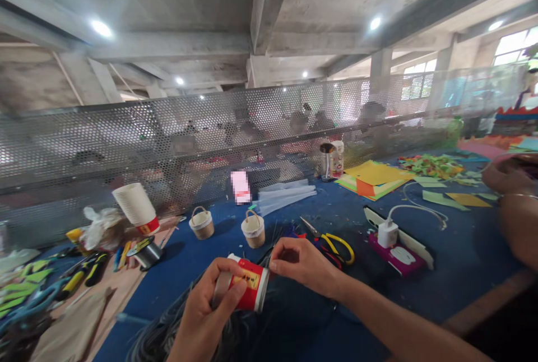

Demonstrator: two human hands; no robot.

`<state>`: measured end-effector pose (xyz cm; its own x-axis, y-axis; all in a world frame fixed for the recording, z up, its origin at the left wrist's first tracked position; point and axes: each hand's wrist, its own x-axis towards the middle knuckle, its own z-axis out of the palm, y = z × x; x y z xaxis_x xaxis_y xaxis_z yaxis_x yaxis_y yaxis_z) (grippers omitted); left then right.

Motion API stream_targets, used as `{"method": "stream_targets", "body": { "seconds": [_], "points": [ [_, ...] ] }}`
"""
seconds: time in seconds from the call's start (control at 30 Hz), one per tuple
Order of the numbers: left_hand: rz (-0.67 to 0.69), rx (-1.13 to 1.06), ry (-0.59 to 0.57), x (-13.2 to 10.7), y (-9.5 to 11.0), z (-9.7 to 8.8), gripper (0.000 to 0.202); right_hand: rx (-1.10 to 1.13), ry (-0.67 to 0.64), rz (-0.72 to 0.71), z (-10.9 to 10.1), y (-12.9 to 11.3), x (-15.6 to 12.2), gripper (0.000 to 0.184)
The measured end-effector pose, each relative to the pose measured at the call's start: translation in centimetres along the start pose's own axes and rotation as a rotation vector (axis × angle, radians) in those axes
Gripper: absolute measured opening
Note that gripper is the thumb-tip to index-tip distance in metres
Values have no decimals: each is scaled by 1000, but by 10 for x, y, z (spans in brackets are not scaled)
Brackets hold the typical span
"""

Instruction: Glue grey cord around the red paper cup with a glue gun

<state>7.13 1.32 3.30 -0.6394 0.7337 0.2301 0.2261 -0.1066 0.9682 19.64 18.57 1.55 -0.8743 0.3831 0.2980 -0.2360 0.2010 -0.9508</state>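
Note:
My left hand (216, 300) is wrapped around a red and white paper cup (253, 284) lying on its side in the air. A plain brownish area covers part of the cup near my fingers. Close to the cup's right-hand end, my right hand (305, 264) has thumb and forefinger pinched together; whatever is between them is too small to make out. Below the cup lies a bundle of thin grey cord (168, 325). Two small cups with looped handles, a left basket (202, 226) and a right basket (254, 233), stand upright on the blue table just beyond.
Needle-nose pliers (336, 243) with yellow handles lie beside my right hand. A purple box (397, 255) with a charger and phone sits to the right. Stacked paper cups (135, 208) and a wire spool (145, 252) stand left. Another person's arm (519, 222) is at far right.

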Motion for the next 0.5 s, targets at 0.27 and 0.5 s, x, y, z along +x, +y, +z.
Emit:
{"method": "stream_targets", "body": {
  "seconds": [0.27, 0.5],
  "points": [
    [26, 30, 14, 0, -2, -1, 30, 3, -23, 27, -1, -2, 0, 8],
    [42, 73, 24, -2, -2, -1, 30, 73, -79, 61, -5, 1, 1, 18]
  ]
}}
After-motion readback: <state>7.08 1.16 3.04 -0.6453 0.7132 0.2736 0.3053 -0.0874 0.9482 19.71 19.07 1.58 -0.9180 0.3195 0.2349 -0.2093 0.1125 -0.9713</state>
